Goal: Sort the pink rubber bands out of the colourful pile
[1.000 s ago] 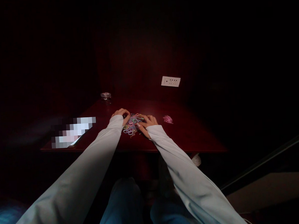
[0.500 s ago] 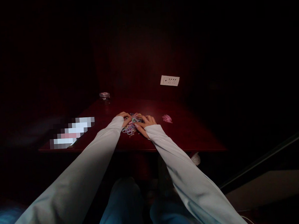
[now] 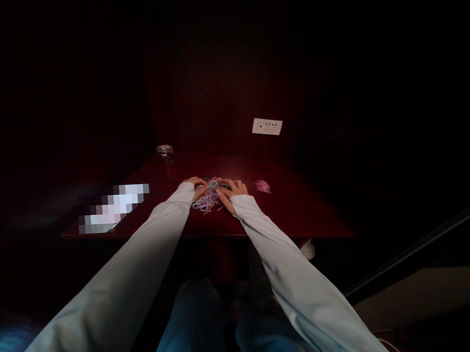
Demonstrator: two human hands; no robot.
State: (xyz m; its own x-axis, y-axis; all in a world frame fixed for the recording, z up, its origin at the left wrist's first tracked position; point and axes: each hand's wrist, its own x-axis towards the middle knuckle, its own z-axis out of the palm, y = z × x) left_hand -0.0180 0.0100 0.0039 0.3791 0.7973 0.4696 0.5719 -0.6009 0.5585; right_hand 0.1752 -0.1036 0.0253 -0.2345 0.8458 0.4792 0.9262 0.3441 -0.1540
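Note:
A tangled pile of small coloured elastic bands lies on the dark red table, mostly lilac, pink and pale yellow. Near its top a green band shows as a ring between my hands. At the pile's left edge rests my left hand, fingers curved and thumb apart, touching the bands. My right hand, with a ring on one finger, reaches in from the right side; its thumb and forefinger are spread over the bands. Fine detail at the fingertips is too small to make out.
A small heap of pink bands lies right of my hands. A clear lidded jar stands at the back left. On the left is a phone-like bright screen, blurred out. A white socket plate sits on the back wall.
My right hand has shifted slightly right and back from the pile, baring more of the bands. The green band now shows more plainly. My left hand has hardly moved.

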